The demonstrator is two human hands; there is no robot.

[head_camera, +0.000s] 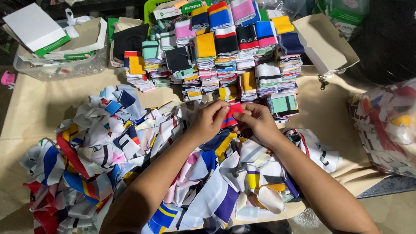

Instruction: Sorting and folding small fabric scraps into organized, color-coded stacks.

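The work surface is a beige cloth-covered table [35,109] in a dim, cluttered room. At far left, a clear plastic tub [56,66] holds white and green cardboard boxes. In front of it, a loose heap of unfolded multicoloured fabric strips [122,146] covers the near half of the table. Behind the heap, neat stacks of folded striped fabric pieces [224,61] stand in rows, many already done; the loose heap remains large, so I judge roughly half the work is left. At centre, the left hand [210,122] and the right hand [257,124] each pinch one small red-and-blue fabric piece [231,114], fingers curled closed on it. Its long axis appears to tilt from lower left to upper right. At far right lies a clear plastic bag of more fabric [394,125].
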